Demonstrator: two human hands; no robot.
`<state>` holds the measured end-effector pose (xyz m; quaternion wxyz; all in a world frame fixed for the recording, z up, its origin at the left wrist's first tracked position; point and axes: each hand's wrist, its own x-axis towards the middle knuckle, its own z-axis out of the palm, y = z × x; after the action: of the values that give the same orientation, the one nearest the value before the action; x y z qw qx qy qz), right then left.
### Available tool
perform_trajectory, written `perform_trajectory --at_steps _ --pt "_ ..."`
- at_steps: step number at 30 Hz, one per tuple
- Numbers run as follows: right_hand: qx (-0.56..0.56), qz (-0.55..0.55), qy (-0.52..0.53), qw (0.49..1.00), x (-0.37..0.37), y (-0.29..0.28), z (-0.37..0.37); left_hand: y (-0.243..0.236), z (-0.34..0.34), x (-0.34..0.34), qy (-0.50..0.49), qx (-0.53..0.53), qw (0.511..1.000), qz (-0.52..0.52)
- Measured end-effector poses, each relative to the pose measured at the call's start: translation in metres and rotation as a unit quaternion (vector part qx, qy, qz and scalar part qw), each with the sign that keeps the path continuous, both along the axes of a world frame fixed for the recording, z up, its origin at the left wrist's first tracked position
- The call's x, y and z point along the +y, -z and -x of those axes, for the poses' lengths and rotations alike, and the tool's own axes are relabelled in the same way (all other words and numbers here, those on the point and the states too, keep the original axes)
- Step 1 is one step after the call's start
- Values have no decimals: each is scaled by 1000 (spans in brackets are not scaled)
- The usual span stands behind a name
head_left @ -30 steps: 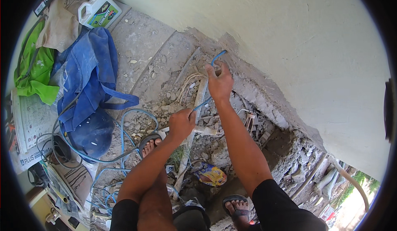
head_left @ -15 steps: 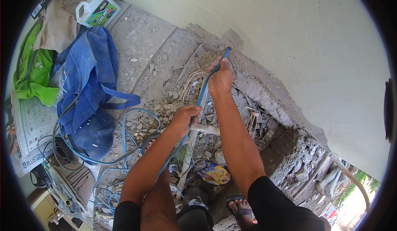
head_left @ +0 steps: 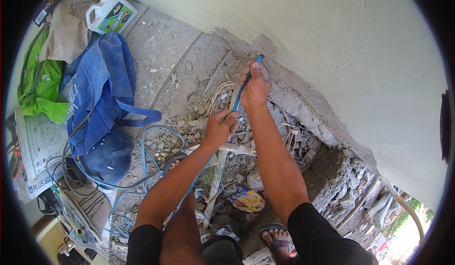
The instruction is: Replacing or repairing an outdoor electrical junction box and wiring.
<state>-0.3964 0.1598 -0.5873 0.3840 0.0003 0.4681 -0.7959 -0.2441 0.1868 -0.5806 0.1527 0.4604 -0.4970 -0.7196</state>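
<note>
My right hand [head_left: 256, 87] is closed around a blue cable [head_left: 248, 77], its thumb near the end that points at the base of the wall. Lower and to the left, my left hand [head_left: 220, 129] grips the same cable with bent fingers. Between the two hands the cable runs fairly straight and slants up to the right. Past my left hand it trails down beside my left forearm, which partly hides it. More loops of blue cable [head_left: 163, 126] lie over the rubble at the left. A bundle of pale cord [head_left: 222, 93] lies just left of the held stretch.
The cream wall [head_left: 332, 42] rises along the right, above a broken-out trench [head_left: 322, 170]. At left lie a blue cloth bag [head_left: 102, 85], a dark blue helmet [head_left: 108, 158], a green cloth [head_left: 42, 92] and a white jug [head_left: 113, 13]. A crumpled wrapper [head_left: 246, 199] sits near my feet.
My left hand has slid up along the cable, closer to my right hand. My right hand has turned slightly but stays near the wall, still gripping the cable.
</note>
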Motion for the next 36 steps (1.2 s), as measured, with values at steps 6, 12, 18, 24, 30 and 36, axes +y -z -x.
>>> perform_trajectory --at_steps 6,12,18,24,30,36 --pt "-72 2 26 997 2 -18 -22 4 -3 -28 -2 -11 999 -52" --pt "31 -63 17 997 -9 -37 4 -15 19 -33 17 41 998 -41" --pt "44 -94 -45 994 23 -13 -41 -8 17 -48 63 -67 993 74" --pt "84 -64 26 994 -8 -22 3 -6 -28 -31 40 55 981 -182" --pt "28 -95 5 995 9 -15 -44 12 -16 -34 54 -33 997 -49" --pt "83 -52 8 995 -12 -24 2 -19 -35 -17 64 111 951 -280"
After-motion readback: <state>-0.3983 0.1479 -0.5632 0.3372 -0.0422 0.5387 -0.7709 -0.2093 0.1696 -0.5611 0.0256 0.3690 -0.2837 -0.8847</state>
